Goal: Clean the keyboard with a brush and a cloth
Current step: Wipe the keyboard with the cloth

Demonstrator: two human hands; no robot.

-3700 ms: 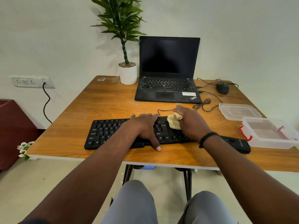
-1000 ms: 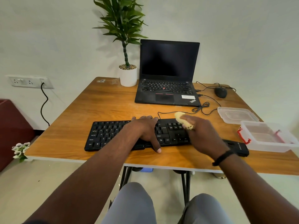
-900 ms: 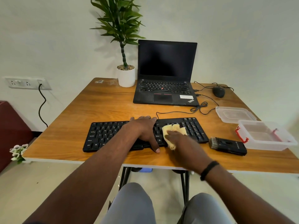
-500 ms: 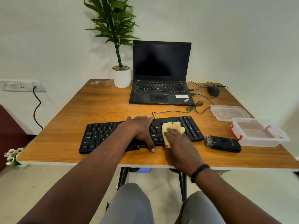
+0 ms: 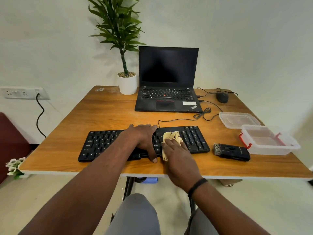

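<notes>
A black keyboard (image 5: 105, 143) lies along the near part of the wooden table (image 5: 108, 116). My left hand (image 5: 144, 138) rests flat across its middle, thumb hooked over the front edge. My right hand (image 5: 176, 150) presses a crumpled yellow cloth (image 5: 171, 135) onto the keys just left of the number pad, fingers lying straight over it. The black brush (image 5: 231, 151) lies on the table to the right of the keyboard, bristles pointing left, untouched.
An open black laptop (image 5: 167, 95) and a potted plant (image 5: 127, 83) stand at the back. A mouse (image 5: 222, 97) with cables sits back right. A clear box (image 5: 269, 140) with red clips and its lid (image 5: 238, 119) sit at the right edge.
My right hand brought the cloth down from above the keyboard's right part onto the keys and wipes near the middle right. The left hand has stayed on the keyboard. The view shifted slightly.
</notes>
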